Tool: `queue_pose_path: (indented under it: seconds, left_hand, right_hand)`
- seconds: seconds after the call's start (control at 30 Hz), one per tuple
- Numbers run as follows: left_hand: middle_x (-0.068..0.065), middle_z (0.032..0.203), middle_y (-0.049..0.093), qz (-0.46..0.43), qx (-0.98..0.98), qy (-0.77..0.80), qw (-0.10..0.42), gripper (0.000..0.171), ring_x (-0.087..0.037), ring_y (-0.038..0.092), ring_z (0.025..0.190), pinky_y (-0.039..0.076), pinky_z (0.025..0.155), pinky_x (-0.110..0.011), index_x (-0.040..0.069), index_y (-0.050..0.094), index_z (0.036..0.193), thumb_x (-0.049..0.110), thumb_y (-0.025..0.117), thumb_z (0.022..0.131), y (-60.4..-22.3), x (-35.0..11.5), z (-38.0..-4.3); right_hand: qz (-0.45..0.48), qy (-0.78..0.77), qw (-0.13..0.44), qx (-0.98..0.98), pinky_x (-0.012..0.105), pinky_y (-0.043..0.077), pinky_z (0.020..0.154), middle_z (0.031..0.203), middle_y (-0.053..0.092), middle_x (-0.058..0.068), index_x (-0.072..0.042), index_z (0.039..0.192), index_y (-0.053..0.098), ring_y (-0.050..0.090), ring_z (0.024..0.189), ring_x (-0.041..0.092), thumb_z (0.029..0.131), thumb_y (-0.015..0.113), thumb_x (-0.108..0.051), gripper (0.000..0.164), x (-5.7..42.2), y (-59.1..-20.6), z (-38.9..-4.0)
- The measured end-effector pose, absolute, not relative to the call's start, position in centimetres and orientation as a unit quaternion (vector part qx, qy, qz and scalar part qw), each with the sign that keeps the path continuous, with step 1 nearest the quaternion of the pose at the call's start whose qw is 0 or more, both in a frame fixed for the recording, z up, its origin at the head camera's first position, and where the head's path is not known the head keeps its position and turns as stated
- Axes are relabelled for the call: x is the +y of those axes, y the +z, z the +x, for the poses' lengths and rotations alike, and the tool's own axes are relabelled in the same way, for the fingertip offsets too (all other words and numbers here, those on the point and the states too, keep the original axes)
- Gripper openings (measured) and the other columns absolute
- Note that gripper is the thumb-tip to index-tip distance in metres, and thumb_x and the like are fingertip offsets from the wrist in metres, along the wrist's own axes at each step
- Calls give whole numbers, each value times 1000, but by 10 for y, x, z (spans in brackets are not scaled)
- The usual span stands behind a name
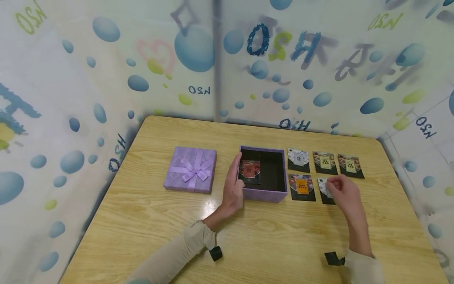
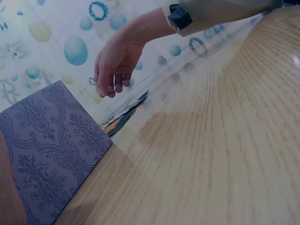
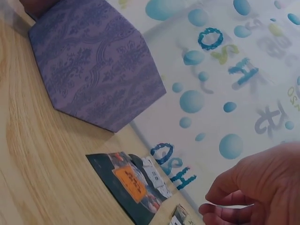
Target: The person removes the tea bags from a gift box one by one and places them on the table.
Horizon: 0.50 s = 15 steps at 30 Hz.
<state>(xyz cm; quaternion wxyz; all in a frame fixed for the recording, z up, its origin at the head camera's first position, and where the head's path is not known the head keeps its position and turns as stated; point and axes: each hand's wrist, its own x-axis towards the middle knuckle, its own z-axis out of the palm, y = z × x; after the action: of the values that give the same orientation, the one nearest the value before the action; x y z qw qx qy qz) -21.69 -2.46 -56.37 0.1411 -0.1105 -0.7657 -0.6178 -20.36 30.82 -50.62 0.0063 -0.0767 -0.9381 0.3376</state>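
Note:
A purple gift box (image 1: 264, 194) with a black inside stands uncovered at mid-table. My left hand (image 1: 232, 193) holds its left wall, fingers along the outside and thumb at the rim near the front corner. Inside at the left lies a packet with a red label (image 1: 249, 170). My right hand (image 1: 345, 195) hovers over a white-labelled packet (image 1: 325, 192), partly covering it in the head view. In the left wrist view that hand (image 2: 117, 65) hangs above the table, fingers loosely bent. The right wrist view shows nothing between its thumb and fingers (image 3: 229, 213).
A purple lid with a ribbon bow (image 1: 191, 170) lies left of the box. Right of the box are an orange-labelled packet (image 1: 302, 187), a white-labelled packet (image 1: 298, 160) and two yellow-labelled packets (image 1: 324, 162). Printed curtain walls (image 1: 241, 79) stand behind the wooden table (image 1: 269, 240).

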Motion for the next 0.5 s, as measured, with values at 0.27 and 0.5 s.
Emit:
queue_pose_path:
  seconds: [0.27,0.5]
  left_hand:
    - [0,172,26,-108,-768,-615,140,89,-18,22,158,25,123,-52,16,26,167,-2,30,81,-564,-25,-215]
    - [2,172,26,-107,-771,-612,140,88,-18,23,158,26,123,-51,18,25,167,-2,31,81,-563,-25,-216]
  right_hand:
    - [-42,353,3,-935,24,47,62,101,66,19,6,116,63,56,80,18,104,58,-15,25,294,-497,-210]
    - [-16,374,1,-927,24,46,63,98,65,18,7,116,63,54,77,18,104,58,-12,24,282,-490,-213]
